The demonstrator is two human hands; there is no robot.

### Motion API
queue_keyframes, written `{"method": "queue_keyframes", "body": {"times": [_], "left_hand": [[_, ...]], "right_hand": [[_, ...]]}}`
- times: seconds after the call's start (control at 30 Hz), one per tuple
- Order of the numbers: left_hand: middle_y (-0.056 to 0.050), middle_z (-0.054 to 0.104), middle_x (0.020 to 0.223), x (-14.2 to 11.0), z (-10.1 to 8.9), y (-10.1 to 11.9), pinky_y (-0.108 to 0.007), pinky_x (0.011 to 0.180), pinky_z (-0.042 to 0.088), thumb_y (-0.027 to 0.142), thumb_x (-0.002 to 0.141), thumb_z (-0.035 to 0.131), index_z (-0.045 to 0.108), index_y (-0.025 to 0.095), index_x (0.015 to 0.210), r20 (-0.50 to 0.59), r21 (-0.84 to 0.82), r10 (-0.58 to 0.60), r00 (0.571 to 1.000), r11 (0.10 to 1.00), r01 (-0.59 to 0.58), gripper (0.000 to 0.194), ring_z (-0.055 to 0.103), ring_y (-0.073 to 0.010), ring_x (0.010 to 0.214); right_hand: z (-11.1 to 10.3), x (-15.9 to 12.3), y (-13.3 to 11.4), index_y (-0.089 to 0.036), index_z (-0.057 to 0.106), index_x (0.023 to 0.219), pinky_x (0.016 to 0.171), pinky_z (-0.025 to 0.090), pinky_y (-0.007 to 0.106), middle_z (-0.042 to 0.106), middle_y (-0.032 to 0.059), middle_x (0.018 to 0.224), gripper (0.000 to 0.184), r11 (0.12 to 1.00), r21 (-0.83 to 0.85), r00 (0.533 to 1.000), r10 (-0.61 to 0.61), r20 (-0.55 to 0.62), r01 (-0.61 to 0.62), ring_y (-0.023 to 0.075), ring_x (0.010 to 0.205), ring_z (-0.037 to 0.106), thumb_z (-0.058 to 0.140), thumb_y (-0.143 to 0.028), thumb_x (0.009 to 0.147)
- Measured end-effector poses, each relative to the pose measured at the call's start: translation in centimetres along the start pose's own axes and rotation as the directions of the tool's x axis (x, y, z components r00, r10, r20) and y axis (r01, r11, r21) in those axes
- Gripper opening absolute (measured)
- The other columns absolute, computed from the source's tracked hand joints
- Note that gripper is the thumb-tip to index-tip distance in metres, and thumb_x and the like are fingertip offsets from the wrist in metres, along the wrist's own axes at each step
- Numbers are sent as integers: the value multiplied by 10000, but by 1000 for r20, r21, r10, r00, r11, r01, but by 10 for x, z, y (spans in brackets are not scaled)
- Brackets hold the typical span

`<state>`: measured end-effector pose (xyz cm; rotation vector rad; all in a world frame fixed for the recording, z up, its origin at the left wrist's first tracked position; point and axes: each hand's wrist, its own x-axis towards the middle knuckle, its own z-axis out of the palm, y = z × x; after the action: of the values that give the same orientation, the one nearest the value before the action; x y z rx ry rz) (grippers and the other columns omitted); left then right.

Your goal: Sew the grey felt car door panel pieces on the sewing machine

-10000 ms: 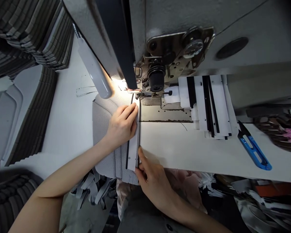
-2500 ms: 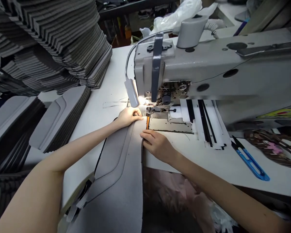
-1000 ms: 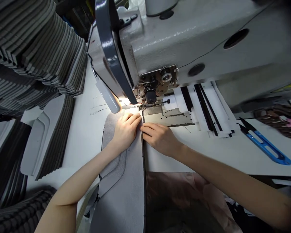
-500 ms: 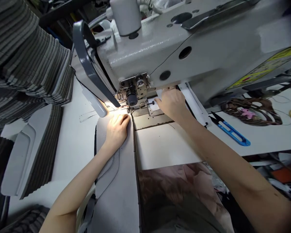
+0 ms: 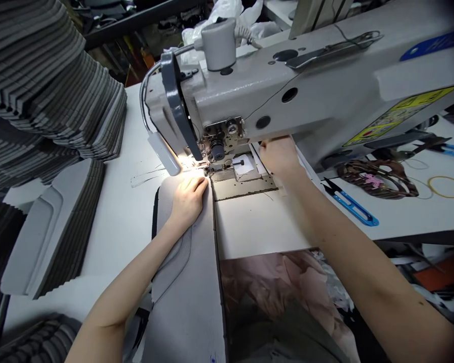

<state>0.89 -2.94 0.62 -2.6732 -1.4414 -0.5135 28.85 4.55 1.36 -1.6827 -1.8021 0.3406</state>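
A long grey padded fabric panel [image 5: 191, 307] with a dark edge runs from my lap up to the needle area of the sewing machine [image 5: 265, 101]. My left hand [image 5: 189, 199] lies on its upper end, just short of the lit presser foot [image 5: 208, 170], fingers stretched forward and pressing down. Beneath the machine arm, right of the needle, my right hand [image 5: 280, 156] is curled closed. Its fingertips are hidden, so what they hold cannot be made out. A white paper piece [image 5: 244, 165] lies on the metal bed left of that hand.
Tall stacks of grey panels [image 5: 56, 91] rise at the left, with another panel pile [image 5: 56, 227] below. Blue thread snips [image 5: 351, 204], a brown hair clip [image 5: 376, 179] and a yellow ring [image 5: 447, 186] lie right. Pink cloth [image 5: 265, 282] hangs below the table edge.
My right hand has shifted right, away from the needle and white paper, and its thumb has tucked in. My left hand stays on the panel. The camera view has shifted.
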Motion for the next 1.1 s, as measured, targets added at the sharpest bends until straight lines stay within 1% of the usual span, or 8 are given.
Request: {"method": "queue_keyframes", "body": {"times": [0.1, 0.17, 0.27, 0.43, 0.53, 0.63, 0.93, 1.1], "left_hand": [[-112, 684, 1210, -1, -1, 0, -384, 949, 488, 62, 951, 364, 662, 158, 1177, -10, -35, 16, 1000, 999, -16, 387, 611, -251, 1108], [-102, 691, 1191, -2, -1, -1, -372, 933, 489, 69, 954, 377, 679, 165, 1112, -25, -66, 10, 1000, 998, -11, 353, 614, -241, 1089], [-87, 697, 1155, -2, -2, -2, -383, 919, 486, 110, 956, 419, 687, 186, 1039, -63, -111, -26, 998, 994, 18, 291, 602, -246, 1077], [-75, 688, 1006, -3, -4, -2, -369, 874, 503, 70, 892, 450, 625, 183, 966, -142, -251, -138, 980, 963, 99, 222, 618, -223, 975], [-70, 686, 975, -3, -6, -2, -358, 831, 527, 120, 915, 454, 598, 191, 970, -191, -331, -241, 952, 928, 169, 170, 640, -212, 922], [-71, 717, 1079, -4, -8, -1, -392, 912, 524, 149, 961, 410, 629, 194, 1049, -171, -364, -123, 978, 930, 53, 240, 649, -217, 1013], [-97, 727, 1166, -2, -8, 4, -417, 931, 530, 162, 908, 538, 660, 159, 1050, -146, -274, 72, 987, 955, -110, 187, 623, -236, 1013], [-63, 731, 1168, 0, -11, 6, -427, 869, 510, 134, 855, 514, 647, 181, 965, -50, -178, 57, 997, 982, -65, 179, 615, -245, 976]], "right_hand": [[-16, -37, -18, -165, 647, 748, 742, 585, 486, 679, 89, 647, 301, 914, 344, 970, 157, 186, -214, 264, 695, 698, 633, -433, 883], [-16, -74, -42, -181, 659, 796, 685, 618, 428, 718, 59, 685, 318, 673, 645, 912, 112, 395, -362, 226, 661, 713, 711, -493, 825], [-4, -122, -78, -194, 708, 891, 762, 636, 405, 776, 59, 834, 254, 520, 803, 946, 30, 324, -292, 227, 793, 754, 681, -446, 880], [28, -128, -91, -206, 701, 940, 825, 594, 328, 759, 69, 1134, 193, 802, 528, 958, -271, -93, 279, 208, 998, 727, 515, -237, 980], [43, -113, -87, -172, 677, 928, 789, 552, 282, 758, 95, 1110, 236, 866, 206, 885, -465, -9, 456, 182, 939, 716, 452, -122, 980], [49, -107, -89, -165, 653, 841, 748, 502, 267, 761, 85, 957, 254, 840, -31, 839, -540, 69, 542, 172, 840, 685, 453, -73, 967], [49, -107, -90, -151, 642, 815, 764, 461, 270, 730, 83, 911, 290, 813, -105, 819, -565, 103, 573, 171, 839, 645, 427, -59, 987], [32, -118, -103, -132, 678, 999, 666, 434, 286, 694, 89, 900, 215, 963, 40, 921, -267, 284, 267, 187, 763, 612, 479, -91, 929]]}}
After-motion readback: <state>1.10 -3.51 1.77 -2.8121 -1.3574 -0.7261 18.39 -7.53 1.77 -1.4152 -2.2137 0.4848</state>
